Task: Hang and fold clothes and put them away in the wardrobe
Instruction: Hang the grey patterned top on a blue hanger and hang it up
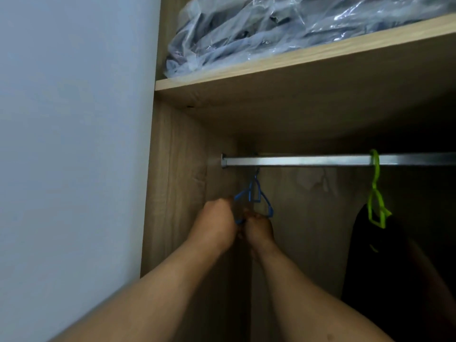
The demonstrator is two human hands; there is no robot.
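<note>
A blue plastic hanger (256, 193) hangs from the metal rail (308, 160) at the far left end of the wardrobe. My left hand (217, 223) grips its lower left part and my right hand (259, 229) grips its lower right part, both with curled fingers. The two hands almost touch each other under the hanger. Further right on the rail, a green hanger (376, 193) carries a dark garment (377, 267).
The wardrobe's wooden side panel (177, 193) stands close to the left of my hands. A wooden shelf (296, 62) above the rail holds clothes in clear plastic bags (271, 28). A pale wall (74, 144) fills the left.
</note>
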